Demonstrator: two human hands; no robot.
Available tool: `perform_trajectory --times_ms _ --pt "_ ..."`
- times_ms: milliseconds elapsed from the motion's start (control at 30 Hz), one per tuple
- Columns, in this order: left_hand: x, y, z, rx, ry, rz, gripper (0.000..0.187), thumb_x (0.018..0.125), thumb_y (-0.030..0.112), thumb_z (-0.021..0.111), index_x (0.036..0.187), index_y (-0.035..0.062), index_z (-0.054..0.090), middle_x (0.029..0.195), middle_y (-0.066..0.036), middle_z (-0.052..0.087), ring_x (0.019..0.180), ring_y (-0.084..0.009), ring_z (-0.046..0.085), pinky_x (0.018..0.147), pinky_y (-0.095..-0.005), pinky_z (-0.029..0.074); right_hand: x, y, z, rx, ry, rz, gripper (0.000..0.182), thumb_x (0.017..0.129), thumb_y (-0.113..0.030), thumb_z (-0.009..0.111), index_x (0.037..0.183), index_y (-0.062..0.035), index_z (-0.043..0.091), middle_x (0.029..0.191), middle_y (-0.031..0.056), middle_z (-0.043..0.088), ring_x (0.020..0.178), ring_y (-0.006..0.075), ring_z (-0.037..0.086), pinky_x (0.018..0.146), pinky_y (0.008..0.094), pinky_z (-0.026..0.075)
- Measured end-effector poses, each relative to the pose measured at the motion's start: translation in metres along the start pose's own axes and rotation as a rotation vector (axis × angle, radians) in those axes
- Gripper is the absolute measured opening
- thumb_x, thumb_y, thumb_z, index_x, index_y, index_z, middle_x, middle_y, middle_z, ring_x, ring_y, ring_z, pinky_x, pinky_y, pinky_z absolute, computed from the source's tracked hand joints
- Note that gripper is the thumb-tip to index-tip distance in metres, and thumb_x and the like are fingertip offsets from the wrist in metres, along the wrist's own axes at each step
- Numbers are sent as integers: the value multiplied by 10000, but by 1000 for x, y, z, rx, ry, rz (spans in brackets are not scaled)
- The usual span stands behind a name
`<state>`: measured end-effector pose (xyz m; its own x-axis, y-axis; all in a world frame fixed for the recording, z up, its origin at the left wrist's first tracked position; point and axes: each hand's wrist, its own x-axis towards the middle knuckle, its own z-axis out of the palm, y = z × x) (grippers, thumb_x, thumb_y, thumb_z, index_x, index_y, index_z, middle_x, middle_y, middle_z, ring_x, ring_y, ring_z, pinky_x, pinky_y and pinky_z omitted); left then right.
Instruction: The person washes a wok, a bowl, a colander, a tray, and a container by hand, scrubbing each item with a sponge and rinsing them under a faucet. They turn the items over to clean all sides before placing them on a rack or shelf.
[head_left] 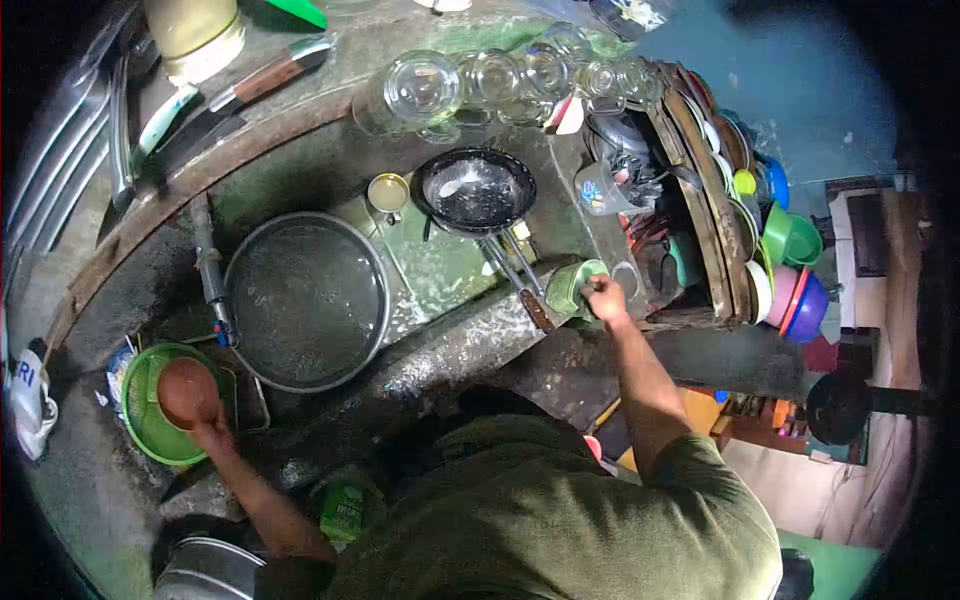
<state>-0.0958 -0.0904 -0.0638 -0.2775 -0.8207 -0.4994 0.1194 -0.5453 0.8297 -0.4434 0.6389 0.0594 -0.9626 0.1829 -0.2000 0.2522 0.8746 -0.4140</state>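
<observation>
My left hand [212, 434] is closed on the edge of a reddish-brown bowl [187, 392], holding it over a green plastic basin [165, 450] at the lower left. On the right, my right hand [607, 301] has its fingers closed at the rim of a small green container [567, 291]; whether they pinch something inside is hard to see. Beside that container lie the wooden-ended handles [533, 308] of utensils. A wide metal basin of water [310, 300] stands between my hands. Behind it are a wet black frying pan [478, 190] and a pale cup [388, 193].
Several glass mugs [422, 88] line the back ledge. A wooden rack [700, 200] with plates and colourful bowls rises at the right. A tap pipe [210, 270] reaches toward the metal basin. A knife [270, 82] lies on the upper-left ledge.
</observation>
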Motion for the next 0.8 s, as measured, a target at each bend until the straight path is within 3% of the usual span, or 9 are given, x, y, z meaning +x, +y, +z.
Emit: perform_trajectory --times_ms 167,233,267,333,467,533,700,733,800 --pt "-100 -17 32 966 207 694 589 795 5 599 1342 -36 383 1318 -218 476 1195 -367 481 1055 -438 348 48 30 50 -202 -208 -118 331 761 -239 632 1027 -46 666 995 201 683 931 338 660 829 380 506" --pt "-157 -16 74 1097 -69 857 598 738 -74 556 1317 -26 418 1292 -225 490 1200 -379 473 1064 -446 340 106 122 111 -579 -358 -415 305 788 -192 588 1027 -17 661 1054 224 662 994 379 631 876 420 493" --pt "-184 -17 95 1152 -205 928 611 709 -114 535 1305 -21 435 1280 -228 496 1203 -386 469 1068 -450 336 59 54 78 -634 -139 -386 299 790 -162 578 1030 3 643 1085 242 643 1019 385 619 888 439 487" --pt "-222 -30 134 1044 -348 981 644 681 -170 511 1302 -14 438 1296 -209 495 1214 -376 470 1079 -429 332 51 18 50 -592 -340 -201 312 793 -161 579 1064 -13 623 1111 255 627 1031 398 608 891 450 483" --pt "-268 -74 212 920 -344 460 681 736 -92 519 1386 18 346 1340 -200 462 1219 -300 495 1049 -379 374 34 -25 -15 -193 -148 -162 364 839 -242 657 1099 -3 570 1026 199 635 966 345 627 865 397 483" --pt "-308 -75 260 279 -421 -218 717 694 -84 459 1391 28 331 1333 -164 462 1119 -253 575 957 -363 482 18 -51 -28 67 -159 -352 332 854 -244 660 1076 -12 574 1004 179 640 945 324 626 852 396 483" --pt "-358 -118 312 250 -669 -422 607 919 209 537 1464 265 276 1385 -107 432 1155 -272 567 730 -455 610 -53 -137 -39 983 -656 -758 281 936 -152 586 1200 -58 558 1121 59 582 1018 162 549 906 324 440" --pt "-386 -106 328 221 -719 -363 529 988 300 461 1474 279 255 1409 -86 411 1157 -264 566 704 -445 613 -65 -147 -31 943 -858 -466 307 906 -149 611 1190 -47 558 1151 88 583 988 176 580 867 345 472" --pt "-402 -110 335 194 -770 -455 504 1013 373 419 1475 249 261 1431 -95 386 1220 -266 511 810 -425 579 -81 -158 -21 371 -743 -850 427 793 -162 667 1187 -56 542 1156 208 558 970 292 607 864 425 490"
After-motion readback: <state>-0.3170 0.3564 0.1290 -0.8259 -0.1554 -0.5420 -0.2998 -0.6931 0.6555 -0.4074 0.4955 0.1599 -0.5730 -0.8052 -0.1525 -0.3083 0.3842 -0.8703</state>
